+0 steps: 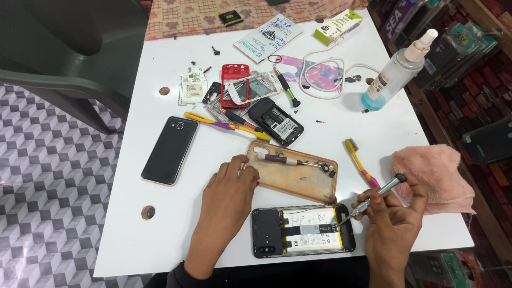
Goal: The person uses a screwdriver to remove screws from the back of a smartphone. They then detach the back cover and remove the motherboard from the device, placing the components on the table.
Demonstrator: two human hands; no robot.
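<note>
An opened black smartphone lies at the table's near edge, back cover off, with its white battery showing. My right hand grips a silver precision screwdriver, whose tip rests at the phone's right end. My left hand lies flat on the table left of the phone, its fingertips touching the edge of a translucent orange phone case. Inside that case lie a purple-handled screwdriver and some small parts.
On the white table: a black phone face down, a dismantled black phone, a red frame, a yellow-purple tool, a toothbrush, a pink cloth, a spray bottle, a white cable and a booklet.
</note>
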